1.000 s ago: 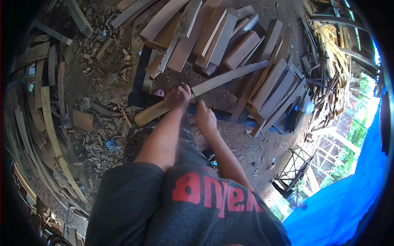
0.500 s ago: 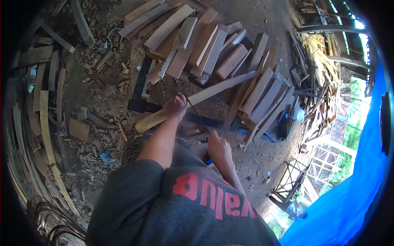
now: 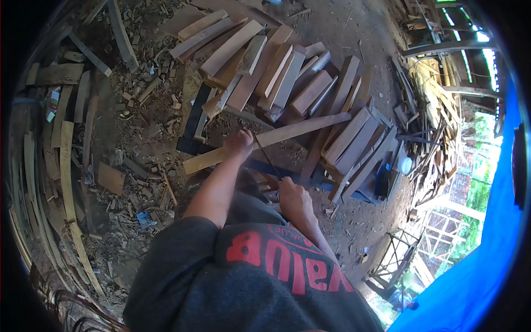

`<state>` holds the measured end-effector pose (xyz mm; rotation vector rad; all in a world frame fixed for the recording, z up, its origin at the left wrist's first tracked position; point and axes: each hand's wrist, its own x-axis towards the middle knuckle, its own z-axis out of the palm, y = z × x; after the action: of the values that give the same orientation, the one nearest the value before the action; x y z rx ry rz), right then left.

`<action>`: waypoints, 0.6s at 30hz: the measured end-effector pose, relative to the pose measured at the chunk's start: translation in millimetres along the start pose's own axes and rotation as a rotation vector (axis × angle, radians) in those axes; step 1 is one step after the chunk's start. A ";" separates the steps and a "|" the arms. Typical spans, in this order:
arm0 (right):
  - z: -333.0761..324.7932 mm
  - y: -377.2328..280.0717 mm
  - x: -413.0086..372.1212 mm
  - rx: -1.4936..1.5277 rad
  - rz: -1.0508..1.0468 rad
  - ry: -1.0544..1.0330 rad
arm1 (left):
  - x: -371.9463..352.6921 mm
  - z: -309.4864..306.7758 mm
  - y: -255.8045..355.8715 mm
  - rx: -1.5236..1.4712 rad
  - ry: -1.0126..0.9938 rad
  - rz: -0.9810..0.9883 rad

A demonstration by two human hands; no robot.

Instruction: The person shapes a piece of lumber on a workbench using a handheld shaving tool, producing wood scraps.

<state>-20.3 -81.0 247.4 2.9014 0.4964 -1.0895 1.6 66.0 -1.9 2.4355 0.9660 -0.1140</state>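
Observation:
A long pale wooden board [image 3: 298,130] lies slanted across the middle, its right end resting by the stacked wood. My left hand [image 3: 239,145] is closed on this board near its left part. A thin dark tool [image 3: 267,157], seen only as a narrow strip, runs from the board's near my left hand down to my right hand [image 3: 295,197]. The fingers of my right hand are wrapped round the tool's lower end, and its handle is hidden. What kind of tool it is cannot be made out.
Thick wooden pieces [image 3: 260,72] are stacked beyond the board, with more [image 3: 352,138] at the right. Long slats [image 3: 67,171] lie at the left among wood scraps. A white container [image 3: 405,165] stands right of the stack. A blue tarp [image 3: 470,271] hangs at the lower right.
The view has shifted, so the scene sits slightly lower. The board's face shows at a different tilt. Both hands keep their holds.

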 end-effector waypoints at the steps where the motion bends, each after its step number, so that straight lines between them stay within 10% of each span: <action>1: -6.1 2.1 1.9 0.002 -0.009 0.003 | -3.7 -14.9 8.8 0.011 0.051 -0.061; 18: -65.4 22.2 59.5 -0.073 -0.346 -0.100 | -9.3 -3.3 16.3 0.037 0.263 -0.178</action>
<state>70.3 -77.4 256.4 2.7456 1.0377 -1.2122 5.0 51.8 10.4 2.4345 1.3065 0.1310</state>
